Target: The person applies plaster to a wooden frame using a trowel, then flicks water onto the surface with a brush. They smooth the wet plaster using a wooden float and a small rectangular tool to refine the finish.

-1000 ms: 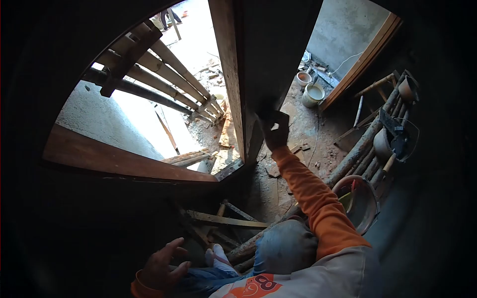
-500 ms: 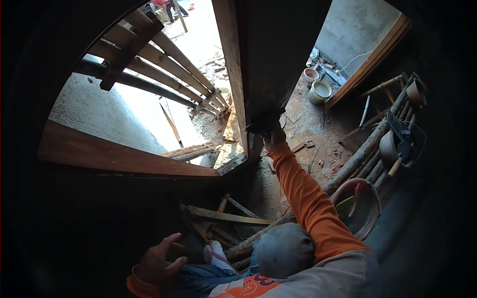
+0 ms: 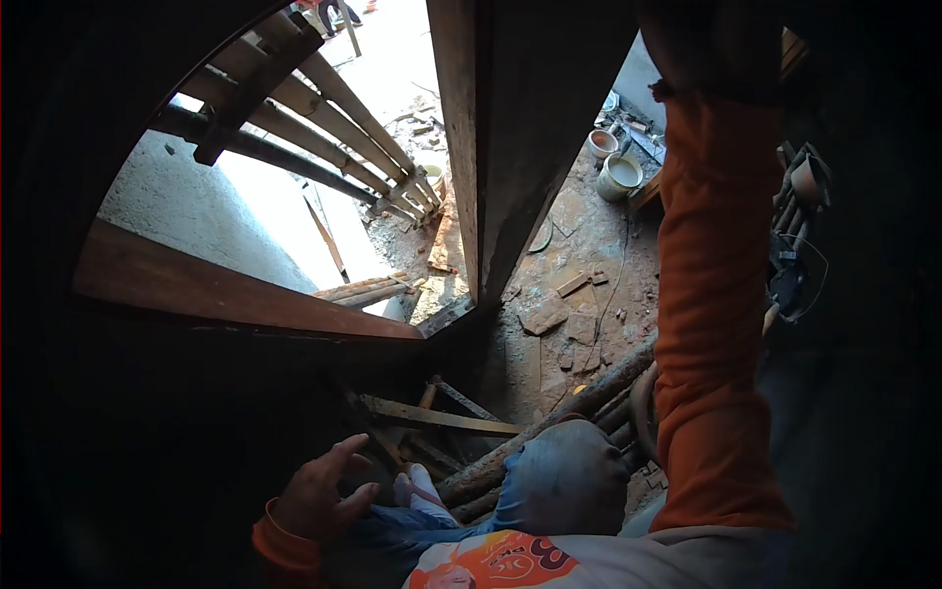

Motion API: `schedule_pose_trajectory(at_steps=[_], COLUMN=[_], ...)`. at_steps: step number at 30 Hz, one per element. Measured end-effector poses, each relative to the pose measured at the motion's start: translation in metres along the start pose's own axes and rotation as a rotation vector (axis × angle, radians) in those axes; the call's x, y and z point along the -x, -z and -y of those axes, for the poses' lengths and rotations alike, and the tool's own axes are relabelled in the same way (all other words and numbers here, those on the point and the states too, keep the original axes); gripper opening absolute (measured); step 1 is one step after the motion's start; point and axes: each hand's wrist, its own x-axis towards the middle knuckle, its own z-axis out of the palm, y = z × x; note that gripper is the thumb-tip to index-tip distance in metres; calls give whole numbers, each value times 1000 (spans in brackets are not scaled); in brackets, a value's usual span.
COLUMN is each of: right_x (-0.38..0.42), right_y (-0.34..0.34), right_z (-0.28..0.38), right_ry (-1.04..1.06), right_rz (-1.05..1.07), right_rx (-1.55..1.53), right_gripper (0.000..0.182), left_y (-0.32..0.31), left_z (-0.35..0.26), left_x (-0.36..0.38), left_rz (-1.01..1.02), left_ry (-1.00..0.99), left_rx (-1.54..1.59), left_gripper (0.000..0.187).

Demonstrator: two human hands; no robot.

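Left hand: fingers spread, near the jeans.
Right hand: outstretched, shadowed; I can't tell its fingers.
Bucket: on the floor.

I view matt cloth on the cuff at the left hand, denim trousers beside it, a smooth wooden sill beyond it.

"What's beyond the left hand?"
"The window frame, then the slats."
"And left of the right hand?"
"A bucket on the floor; farther left, the upright jamb."
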Motion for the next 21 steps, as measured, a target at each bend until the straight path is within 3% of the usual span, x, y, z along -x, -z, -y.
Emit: schedule_pose_trajectory(at_steps=[1, 3, 5, 6, 8, 10, 13, 14, 16, 17, 19, 21], right_x=[-8, 14, 85, 116, 205, 250, 246, 235, 212, 187, 145, 89], right_y=[18, 179, 157, 152, 289, 323, 323, 325, 323, 284, 262, 195], right_z=[18, -9, -24, -52, -116, -155, -173, -172, -160, -139, -111, -69], right_ry=[-32, 80, -67, -60, -345, -434, -468, -456, -299, -297, -162, -63], right_rz=[66, 114, -105, -532, -693, -816, -1031, -1027, -721, -859, -673, -379], right_rx=[-3, 263, -70, 58, -28, 9, 59, 55, -19, -1, -83, -53], right_gripper=[16, 29, 24, 19, 15, 20, 30, 30, 31, 30, 33, 27], left_y=[1, 3, 1, -1, -3, -1, 1, 2, -1, -3, -5, 1], left_z=[-2, -6, -4, -3, -3, -5, -6, -7, -2, 4, 4, -7], left_x=[1, 6, 12, 13, 13, 14, 16, 17, 20, 20, 16, 4], left_rz=[7, 14, 2, -11, -3, 16, 21, 22, 27, 3, -11, 63], left_ry=[-7, 41, 14, -5, -5, -5, 112, 156, 198, 128, 64, 117], left_rx=[-5, 11, 1, -7, -11, -28, -33, -3, 32, 19, 18, 17], left_gripper=[59, 57, 57, 58, 58, 58, 59, 59, 59, 58, 57, 57])
